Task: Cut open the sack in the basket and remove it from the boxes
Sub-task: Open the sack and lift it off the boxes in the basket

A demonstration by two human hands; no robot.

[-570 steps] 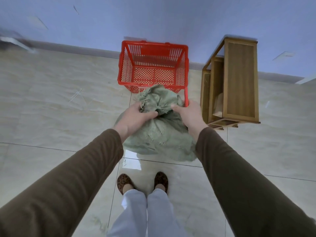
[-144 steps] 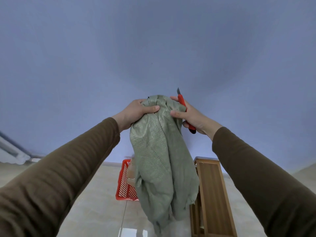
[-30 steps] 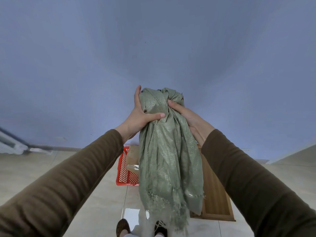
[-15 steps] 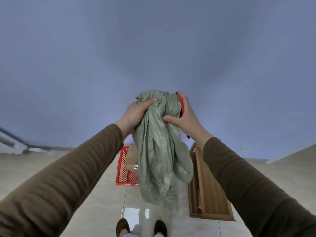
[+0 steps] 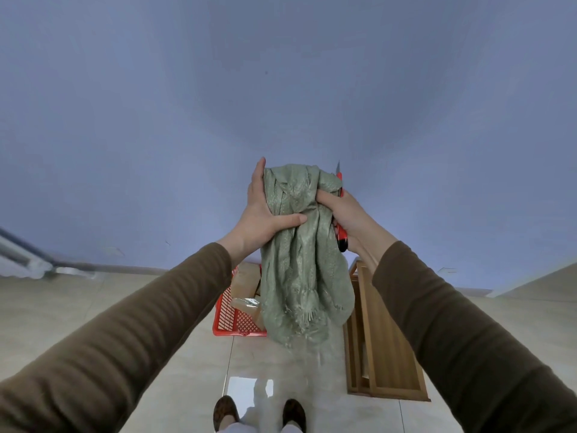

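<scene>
Green woven sack (image 5: 299, 245) hangs bunched in mid-air, frayed edge dangling above the red basket (image 5: 232, 320) of boxes (image 5: 245, 284). Left hand (image 5: 262, 214) clamps it; right hand (image 5: 343, 214) grips sack plus red utility knife (image 5: 341, 235). Wooden stand (image 5: 384, 339) sits right.

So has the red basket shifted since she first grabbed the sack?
Cannot tell. The red basket sits left of the wooden stand as before, but the camera tilted, so small shifts would not show.
</scene>
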